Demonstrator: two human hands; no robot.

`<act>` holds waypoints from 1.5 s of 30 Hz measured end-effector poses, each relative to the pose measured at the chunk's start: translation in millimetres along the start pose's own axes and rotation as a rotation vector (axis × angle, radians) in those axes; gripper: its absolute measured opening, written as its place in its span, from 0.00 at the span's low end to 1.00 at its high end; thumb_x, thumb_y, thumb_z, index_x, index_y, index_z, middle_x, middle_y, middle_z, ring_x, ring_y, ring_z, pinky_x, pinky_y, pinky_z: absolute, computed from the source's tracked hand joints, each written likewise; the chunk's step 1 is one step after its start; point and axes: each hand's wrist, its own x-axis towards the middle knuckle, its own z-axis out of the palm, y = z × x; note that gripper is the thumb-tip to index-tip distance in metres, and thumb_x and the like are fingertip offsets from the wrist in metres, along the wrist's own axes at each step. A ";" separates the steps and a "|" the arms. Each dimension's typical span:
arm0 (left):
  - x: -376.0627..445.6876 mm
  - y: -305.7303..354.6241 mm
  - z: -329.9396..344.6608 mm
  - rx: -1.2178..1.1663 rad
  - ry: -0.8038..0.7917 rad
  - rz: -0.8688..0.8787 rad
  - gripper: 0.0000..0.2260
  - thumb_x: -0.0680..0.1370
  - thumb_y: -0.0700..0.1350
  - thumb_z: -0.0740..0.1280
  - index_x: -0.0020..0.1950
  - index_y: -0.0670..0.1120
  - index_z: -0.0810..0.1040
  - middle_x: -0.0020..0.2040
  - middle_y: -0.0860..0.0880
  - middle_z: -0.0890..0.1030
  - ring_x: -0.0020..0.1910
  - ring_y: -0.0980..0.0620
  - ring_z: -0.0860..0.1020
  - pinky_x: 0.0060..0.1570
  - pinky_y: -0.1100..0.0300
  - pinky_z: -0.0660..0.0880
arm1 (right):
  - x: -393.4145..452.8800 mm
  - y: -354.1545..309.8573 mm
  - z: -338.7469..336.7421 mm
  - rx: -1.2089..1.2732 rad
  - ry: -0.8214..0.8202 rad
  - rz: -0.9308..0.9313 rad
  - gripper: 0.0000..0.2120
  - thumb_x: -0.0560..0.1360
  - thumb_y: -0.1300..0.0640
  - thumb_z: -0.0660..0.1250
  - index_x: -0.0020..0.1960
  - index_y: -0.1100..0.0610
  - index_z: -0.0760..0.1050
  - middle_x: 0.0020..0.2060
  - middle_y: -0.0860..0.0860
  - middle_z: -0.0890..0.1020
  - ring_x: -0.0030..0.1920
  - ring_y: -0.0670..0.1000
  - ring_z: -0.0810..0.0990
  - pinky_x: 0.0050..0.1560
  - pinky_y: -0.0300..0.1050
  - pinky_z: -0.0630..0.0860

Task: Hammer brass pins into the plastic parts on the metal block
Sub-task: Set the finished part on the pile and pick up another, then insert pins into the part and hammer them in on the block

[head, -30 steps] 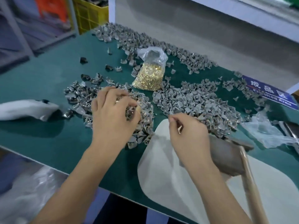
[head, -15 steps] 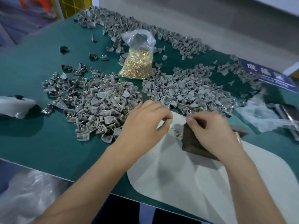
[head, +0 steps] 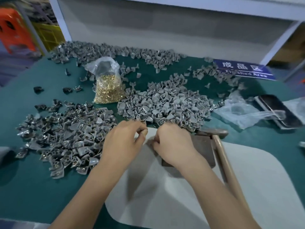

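1. Fingers of the left hand (head: 123, 142) are curled together, thumb against fingertips, pinching something small at centre frame; what it is cannot be told through the blur.
2. Right hand (head: 173, 144) sits just beside it, fingers bent inward at the left edge of the block (head: 201, 149); whether they clamp anything cannot be told.
3. Block, dark and square, lies on the pale mat (head: 247, 187) right of centre, partly hidden under the right hand and wrist.
4. Hammer (head: 221, 146) lies touching the block's right side, head at the block's far edge, wooden handle running toward the lower right.
5. Grey plastic parts make two heaps on the green table (head: 33, 187): one pile (head: 66, 138) left of the hands, another (head: 165, 103) just above them.
6. Clear bag of brass pins (head: 108, 90) stands between the heaps, above and left of centre.
7. More parts (head: 115, 50) are strewn along the table's far edge.
8. Blue sign (head: 244, 70) lies at upper right; crumpled clear plastic (head: 242, 113) and a dark flat object (head: 279, 109) sit at the right edge.
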 end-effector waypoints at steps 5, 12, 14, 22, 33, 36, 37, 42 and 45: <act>13.4 6.8 2.4 -0.076 -0.002 0.011 0.04 0.79 0.50 0.69 0.52 0.58 0.80 0.44 0.63 0.77 0.41 0.62 0.72 0.38 0.63 0.67 | 4.1 35.4 -16.0 0.521 0.192 0.090 0.08 0.79 0.53 0.66 0.42 0.51 0.78 0.36 0.46 0.84 0.38 0.46 0.81 0.40 0.47 0.77; 43.4 28.9 21.2 -0.022 -0.129 0.076 0.12 0.79 0.53 0.69 0.62 0.60 0.76 0.53 0.61 0.77 0.47 0.62 0.77 0.44 0.60 0.75 | 10.2 90.5 -8.9 0.927 0.518 0.287 0.05 0.78 0.57 0.69 0.44 0.51 0.80 0.38 0.47 0.86 0.41 0.50 0.84 0.50 0.56 0.83; 47.3 31.9 24.5 0.006 -0.160 0.129 0.13 0.78 0.53 0.70 0.63 0.60 0.77 0.55 0.60 0.77 0.52 0.59 0.77 0.50 0.56 0.77 | 7.3 99.7 -3.0 0.918 0.545 0.278 0.04 0.77 0.58 0.72 0.45 0.50 0.81 0.40 0.46 0.86 0.44 0.48 0.84 0.52 0.55 0.82; 63.0 30.0 27.3 0.125 -0.260 0.271 0.12 0.78 0.55 0.71 0.61 0.60 0.81 0.54 0.57 0.76 0.58 0.55 0.72 0.54 0.53 0.75 | 19.6 107.2 -8.4 0.907 0.467 0.163 0.08 0.76 0.61 0.75 0.49 0.48 0.85 0.42 0.43 0.87 0.44 0.42 0.85 0.54 0.47 0.83; 69.4 31.5 34.4 0.039 -0.232 0.441 0.08 0.76 0.51 0.74 0.54 0.56 0.84 0.50 0.58 0.79 0.49 0.59 0.64 0.48 0.56 0.70 | 16.2 104.2 10.5 0.931 0.598 0.120 0.06 0.76 0.60 0.75 0.49 0.50 0.84 0.43 0.44 0.86 0.48 0.45 0.85 0.54 0.54 0.83; 64.8 28.8 35.7 -0.003 -0.192 0.456 0.07 0.77 0.51 0.71 0.54 0.53 0.83 0.51 0.57 0.80 0.51 0.57 0.67 0.50 0.57 0.69 | 12.5 101.3 10.3 0.899 0.624 0.094 0.06 0.76 0.60 0.75 0.49 0.50 0.84 0.43 0.43 0.86 0.48 0.44 0.84 0.53 0.50 0.82; 62.8 28.3 36.6 -0.044 -0.158 0.433 0.06 0.78 0.50 0.69 0.54 0.54 0.81 0.52 0.57 0.80 0.53 0.57 0.69 0.51 0.56 0.70 | 11.5 100.1 9.1 0.879 0.635 0.076 0.06 0.76 0.59 0.74 0.49 0.49 0.84 0.43 0.42 0.86 0.48 0.44 0.84 0.53 0.47 0.82; 53.1 35.3 38.0 -0.481 0.001 0.141 0.06 0.83 0.51 0.65 0.56 0.62 0.74 0.54 0.63 0.81 0.57 0.64 0.78 0.54 0.58 0.77 | 5.5 95.8 5.2 0.838 0.705 -0.004 0.05 0.76 0.59 0.75 0.50 0.50 0.86 0.41 0.41 0.85 0.45 0.44 0.83 0.50 0.38 0.79; 50.3 43.3 36.9 -0.807 0.007 0.063 0.11 0.82 0.46 0.69 0.62 0.59 0.77 0.54 0.56 0.84 0.54 0.56 0.83 0.50 0.57 0.80 | 2.7 93.3 5.9 0.849 0.719 -0.015 0.06 0.77 0.59 0.74 0.51 0.51 0.87 0.41 0.39 0.86 0.45 0.42 0.84 0.47 0.40 0.82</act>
